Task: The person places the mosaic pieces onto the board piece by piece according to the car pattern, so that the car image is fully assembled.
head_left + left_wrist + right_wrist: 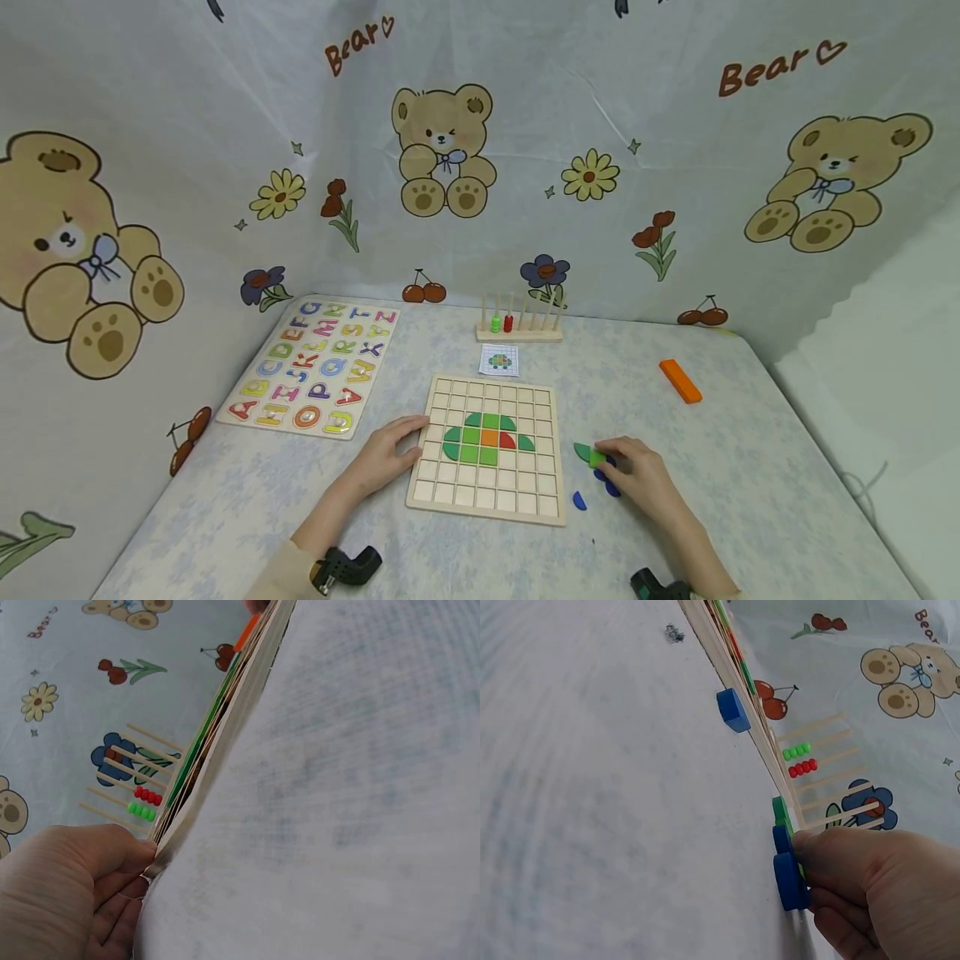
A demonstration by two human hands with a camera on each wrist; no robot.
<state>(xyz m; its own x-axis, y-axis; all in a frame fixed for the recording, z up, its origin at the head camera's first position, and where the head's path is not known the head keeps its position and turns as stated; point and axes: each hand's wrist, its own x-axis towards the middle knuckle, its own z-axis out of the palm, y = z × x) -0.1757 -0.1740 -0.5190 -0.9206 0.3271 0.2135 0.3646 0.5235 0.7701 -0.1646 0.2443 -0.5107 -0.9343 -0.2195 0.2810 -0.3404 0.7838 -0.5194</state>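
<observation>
My left hand point(382, 458) touches the left edge of a wooden grid board point(450, 492), fingers fairly straight; the left wrist view shows the thumb point(124, 851) against its edge. Set in the board are green, orange and red tiles forming a rounded shape. Right of the board, my right hand point(641, 479) pinches a light green square tile point(596, 459), low over the table. A dark green quarter-round tile point(582, 452) lies beside it. Blue tiles point(789, 881) stand close by the fingertips, partly hidden in the head view. A separate blue tile point(579, 501) lies nearer the board.
Behind the board lies a small card point(498, 361) printed with a coloured grid figure. A peg rack point(519, 335) with green and red beads stands beyond it. An alphabet board point(288, 421) occupies the left side. An orange bar point(680, 381) lies at the right.
</observation>
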